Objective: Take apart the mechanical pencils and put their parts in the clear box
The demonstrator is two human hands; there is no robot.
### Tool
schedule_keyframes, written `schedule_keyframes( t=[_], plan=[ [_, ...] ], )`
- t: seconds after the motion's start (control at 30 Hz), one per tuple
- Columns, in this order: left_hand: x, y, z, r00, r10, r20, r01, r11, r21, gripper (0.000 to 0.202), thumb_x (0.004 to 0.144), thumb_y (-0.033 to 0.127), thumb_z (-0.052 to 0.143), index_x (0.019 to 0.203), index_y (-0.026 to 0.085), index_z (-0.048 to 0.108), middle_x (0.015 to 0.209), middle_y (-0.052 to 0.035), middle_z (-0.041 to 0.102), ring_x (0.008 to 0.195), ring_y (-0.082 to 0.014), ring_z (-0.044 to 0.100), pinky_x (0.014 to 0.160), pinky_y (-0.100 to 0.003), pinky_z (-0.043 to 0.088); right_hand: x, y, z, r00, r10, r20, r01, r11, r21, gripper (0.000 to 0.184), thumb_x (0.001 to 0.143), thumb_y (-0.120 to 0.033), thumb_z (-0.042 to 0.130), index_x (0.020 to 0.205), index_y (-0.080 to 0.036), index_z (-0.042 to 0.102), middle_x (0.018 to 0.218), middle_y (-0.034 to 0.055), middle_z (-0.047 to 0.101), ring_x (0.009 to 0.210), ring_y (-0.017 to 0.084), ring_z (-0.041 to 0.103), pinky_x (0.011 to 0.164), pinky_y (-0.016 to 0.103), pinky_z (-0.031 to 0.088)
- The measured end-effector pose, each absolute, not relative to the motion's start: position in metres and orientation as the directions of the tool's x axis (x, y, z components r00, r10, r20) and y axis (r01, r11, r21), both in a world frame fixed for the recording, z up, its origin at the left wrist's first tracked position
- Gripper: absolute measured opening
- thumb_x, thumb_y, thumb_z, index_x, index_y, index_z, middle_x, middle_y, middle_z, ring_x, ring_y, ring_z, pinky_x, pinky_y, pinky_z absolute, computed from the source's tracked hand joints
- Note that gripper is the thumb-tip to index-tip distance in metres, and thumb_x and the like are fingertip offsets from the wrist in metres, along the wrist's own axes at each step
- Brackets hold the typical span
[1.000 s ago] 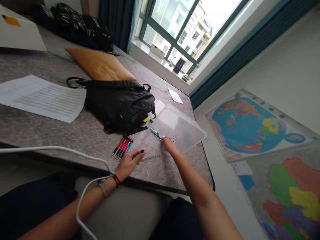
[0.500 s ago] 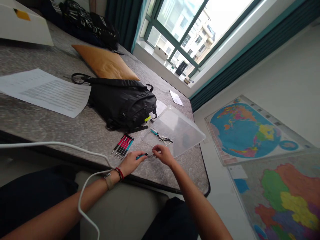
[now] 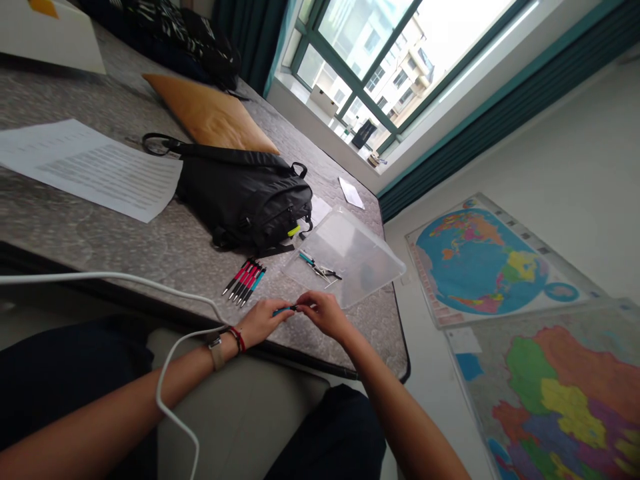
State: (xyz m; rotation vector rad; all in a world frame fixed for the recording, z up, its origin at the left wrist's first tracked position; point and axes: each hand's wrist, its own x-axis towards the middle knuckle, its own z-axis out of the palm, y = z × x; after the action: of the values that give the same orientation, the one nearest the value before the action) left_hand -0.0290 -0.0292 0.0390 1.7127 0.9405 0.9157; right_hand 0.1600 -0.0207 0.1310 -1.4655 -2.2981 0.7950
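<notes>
My left hand and my right hand meet above the front edge of a grey speckled mattress. Between them is a teal pen. My left fingers hold its barrel, while my right fingertips pinch its dark end, partly hiding it. Just beyond my left hand, several pink-and-black mechanical pens and a teal one lie side by side. A transparent plastic lid lies near my right hand, with small teal and metal pen parts on it.
A black bag lies behind the pens, beside printed paper sheets and an orange cushion. A white cable runs past my left wrist. Wall maps lie beyond the mattress edge on the right.
My hands have drawn closer together around the teal pen. The small metal piece seen between them earlier is now hidden. The view has shifted slightly.
</notes>
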Motion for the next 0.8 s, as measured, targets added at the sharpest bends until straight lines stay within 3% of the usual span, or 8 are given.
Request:
schedule_keyframes(
  t=[0.37,0.57,0.8],
  plan=[
    [-0.036,-0.030,0.053,0.460,0.866,0.194,0.048,-0.243,0.969,0.036,0.094,0.046,0.050,0.092,0.018,0.072,0.072,0.0011,0.066,0.072,-0.0147,0.060,0.070,-0.023,0.041,0.160,-0.025,0.149,-0.470,0.882,-0.033,0.713,0.357,-0.604,0.012,0.091,-0.024,0.062,0.099,-0.019,0.070,0.090,0.0036,0.074,0.080,0.016,0.069,0.073,0.026,0.053],
    [-0.036,-0.034,0.055,0.483,0.846,0.224,0.032,-0.273,0.962,0.037,0.096,0.045,0.047,0.082,0.017,0.068,0.070,0.0017,0.063,0.071,-0.0137,0.059,0.069,-0.023,0.039,0.157,-0.030,0.156,-0.521,0.853,-0.039,0.772,0.451,-0.447,0.011,0.095,-0.024,0.057,0.097,-0.019,0.066,0.092,0.0051,0.071,0.084,0.017,0.065,0.077,0.027,0.047],
    [-0.037,-0.039,0.058,0.526,0.823,0.216,0.078,-0.299,0.951,0.035,0.097,0.045,0.046,0.091,0.019,0.069,0.071,0.0013,0.065,0.070,-0.0140,0.059,0.069,-0.024,0.041,0.152,-0.043,0.154,-0.535,0.840,-0.093,0.829,0.501,-0.249,0.019,0.101,-0.027,0.044,0.090,-0.019,0.058,0.085,0.0054,0.063,0.078,0.017,0.058,0.071,0.027,0.041]
  ],
)
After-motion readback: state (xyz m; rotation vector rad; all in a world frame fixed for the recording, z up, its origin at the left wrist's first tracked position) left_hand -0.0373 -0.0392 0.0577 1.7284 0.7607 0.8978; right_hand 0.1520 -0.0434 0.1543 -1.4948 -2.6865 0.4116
